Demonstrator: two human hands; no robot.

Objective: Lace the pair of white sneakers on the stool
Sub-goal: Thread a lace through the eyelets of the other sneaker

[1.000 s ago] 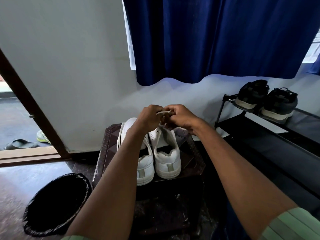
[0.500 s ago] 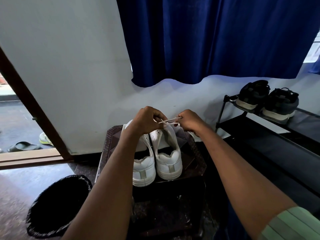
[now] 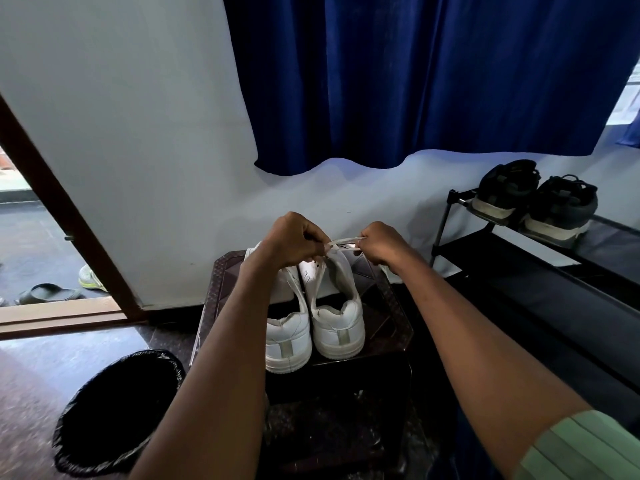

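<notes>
Two white sneakers stand side by side on a dark brown stool, heels toward me: the left sneaker and the right sneaker. Both hands are raised over the front of the right sneaker. My left hand and my right hand each pinch one end of a white shoelace, which is stretched taut between them. My left forearm hides part of the left sneaker, and the hands hide both toes.
A black-lined bin sits on the floor at the lower left. A black shoe rack at the right carries a pair of dark shoes. A blue curtain hangs above. At the left, a doorway shows a sandal.
My hands have pulled apart sideways, drawing the lace taut between them; a second ago they were pressed together over the shoe.
</notes>
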